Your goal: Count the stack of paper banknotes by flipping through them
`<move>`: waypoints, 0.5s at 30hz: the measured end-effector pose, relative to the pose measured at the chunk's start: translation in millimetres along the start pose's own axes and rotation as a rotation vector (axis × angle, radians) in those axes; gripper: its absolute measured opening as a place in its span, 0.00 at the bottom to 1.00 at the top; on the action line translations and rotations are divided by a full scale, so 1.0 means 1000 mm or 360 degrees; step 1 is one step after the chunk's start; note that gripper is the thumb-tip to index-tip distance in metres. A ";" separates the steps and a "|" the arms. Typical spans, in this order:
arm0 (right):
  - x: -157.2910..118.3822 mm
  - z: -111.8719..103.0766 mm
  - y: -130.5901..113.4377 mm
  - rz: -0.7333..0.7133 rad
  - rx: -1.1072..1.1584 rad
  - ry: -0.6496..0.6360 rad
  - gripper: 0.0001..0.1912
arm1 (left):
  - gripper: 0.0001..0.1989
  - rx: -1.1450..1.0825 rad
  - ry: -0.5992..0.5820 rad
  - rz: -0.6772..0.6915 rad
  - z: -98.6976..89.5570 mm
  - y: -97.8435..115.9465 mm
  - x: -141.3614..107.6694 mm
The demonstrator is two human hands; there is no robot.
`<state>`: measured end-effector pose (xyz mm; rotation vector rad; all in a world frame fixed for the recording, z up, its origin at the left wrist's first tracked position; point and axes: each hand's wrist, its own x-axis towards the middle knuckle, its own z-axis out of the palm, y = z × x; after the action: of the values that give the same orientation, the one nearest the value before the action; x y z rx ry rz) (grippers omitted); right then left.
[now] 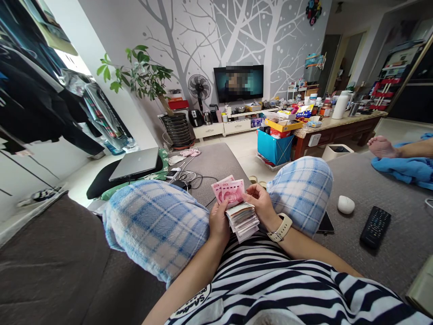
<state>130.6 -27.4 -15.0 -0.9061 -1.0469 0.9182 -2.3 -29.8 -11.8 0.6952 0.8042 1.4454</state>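
Note:
A thick bundle of banknotes (242,220) is folded over between my hands, above my lap. Two pink 100 notes (233,191) fan out upward from it. My left hand (219,221) grips the bundle from the left, its thumb pressed on the notes. On the other side my right hand (262,203) has its thumb and forefinger at the right edge of the pink notes, the other fingers curled. A cream watch (281,227) is on my right wrist. My knees, in blue plaid trousers (158,223), lie to both sides.
On the sofa (358,189) at right lie a white mouse (345,205), a black remote (375,227) and another person's bare foot (382,148). A laptop (135,163) and cables (194,178) are at left. Beyond stand a blue bin (274,148) and a crowded table (358,118).

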 end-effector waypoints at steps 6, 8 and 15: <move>0.000 -0.002 0.000 0.0041 -0.0017 -0.0119 0.16 | 0.21 -0.0010 -0.0022 -0.0006 0.000 -0.001 0.001; 0.000 -0.001 -0.002 0.0029 -0.0021 -0.0131 0.16 | 0.19 0.0009 0.0008 0.0011 0.000 -0.001 0.001; -0.002 0.000 -0.007 0.0054 -0.0023 -0.0129 0.19 | 0.15 0.0194 0.0215 0.0248 -0.003 -0.004 0.007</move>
<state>131.4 -31.9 -9.3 -0.9072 -1.1115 0.9836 -3.3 -22.7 -17.1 0.7726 0.9666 1.6071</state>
